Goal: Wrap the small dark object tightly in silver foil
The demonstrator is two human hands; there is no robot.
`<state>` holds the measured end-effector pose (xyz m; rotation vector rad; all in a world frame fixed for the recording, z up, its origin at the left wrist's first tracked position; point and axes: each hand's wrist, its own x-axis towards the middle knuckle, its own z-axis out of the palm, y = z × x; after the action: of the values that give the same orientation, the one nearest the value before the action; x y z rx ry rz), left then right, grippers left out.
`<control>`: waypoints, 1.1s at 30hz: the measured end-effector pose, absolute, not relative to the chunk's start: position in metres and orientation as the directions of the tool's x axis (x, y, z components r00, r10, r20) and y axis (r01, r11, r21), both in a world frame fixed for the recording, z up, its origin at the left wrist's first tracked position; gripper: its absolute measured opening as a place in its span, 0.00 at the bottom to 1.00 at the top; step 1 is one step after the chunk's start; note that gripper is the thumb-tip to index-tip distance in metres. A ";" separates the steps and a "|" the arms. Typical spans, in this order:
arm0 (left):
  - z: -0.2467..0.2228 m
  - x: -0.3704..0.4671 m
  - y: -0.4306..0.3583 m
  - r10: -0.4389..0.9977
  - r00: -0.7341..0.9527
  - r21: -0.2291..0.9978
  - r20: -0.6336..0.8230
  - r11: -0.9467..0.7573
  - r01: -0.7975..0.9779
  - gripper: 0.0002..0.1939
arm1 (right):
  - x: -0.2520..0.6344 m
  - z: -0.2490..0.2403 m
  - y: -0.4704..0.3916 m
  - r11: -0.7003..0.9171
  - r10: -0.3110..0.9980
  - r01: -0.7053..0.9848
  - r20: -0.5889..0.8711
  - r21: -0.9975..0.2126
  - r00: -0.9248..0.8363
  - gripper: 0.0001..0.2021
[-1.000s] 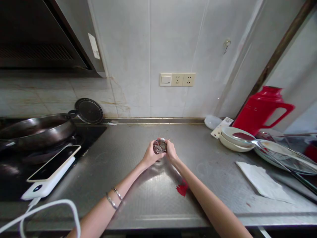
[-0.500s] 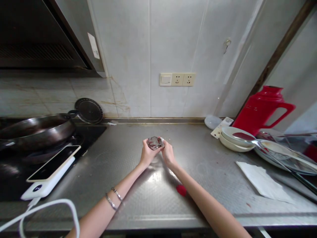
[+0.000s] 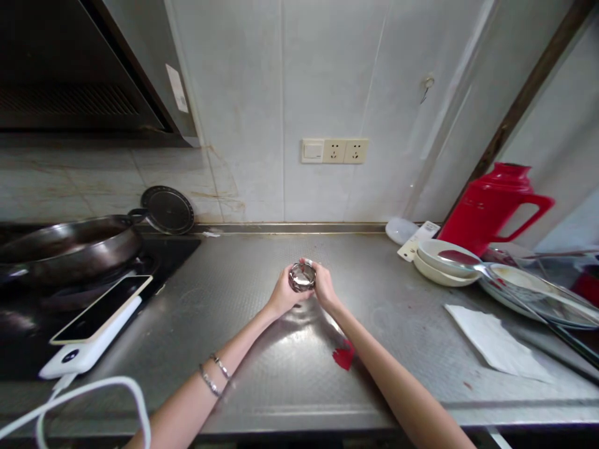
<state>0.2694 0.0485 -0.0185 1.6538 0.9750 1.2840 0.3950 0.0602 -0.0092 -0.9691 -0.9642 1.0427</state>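
Observation:
A small round clear glass (image 3: 302,277) with a faceted, dark-looking rim is held above the steel counter, its opening facing me. My left hand (image 3: 283,293) is closed around its left side and underside. From the other side, my right hand (image 3: 324,287) is closed against the rim, its fingertips at the far edge. Something whitish shows inside the glass; whether it is a bit of tissue or a reflection I cannot tell. Below my right forearm, a flat red piece (image 3: 343,355) with a jagged edge lies on the counter, partly hidden by the arm.
At left, a pan (image 3: 70,246) sits on the black stove, near a phone (image 3: 100,310) on a white power bank (image 3: 88,349) with its cable. To the right stand stacked bowls (image 3: 444,274), a red thermos (image 3: 491,206), plates (image 3: 498,296) with utensils, and a white napkin (image 3: 491,343).
Both hands have shifted slightly right and nearer to me with the glass, and its opening now faces me more. The white bit by the right fingertips no longer shows there.

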 end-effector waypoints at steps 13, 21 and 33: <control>-0.021 0.269 0.052 0.930 -0.070 0.925 0.361 -0.347 0.158 0.37 | 0.380 -0.006 0.045 0.268 0.948 -0.211 0.218 -0.940 0.233 0.18; -0.024 0.275 0.054 0.910 0.238 0.938 0.339 -0.306 -0.164 0.37 | 0.393 -0.009 0.055 0.255 0.931 -0.188 0.188 -0.949 0.313 0.19; -0.010 0.267 0.045 0.922 0.155 0.905 0.356 -0.381 0.189 0.36 | 0.393 -0.004 0.054 0.221 0.956 -0.167 0.180 -0.961 0.230 0.18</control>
<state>0.2670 0.0451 -0.0104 1.7079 1.0723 1.2797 0.3932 0.0540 -0.0043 -1.0166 -1.0057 0.9923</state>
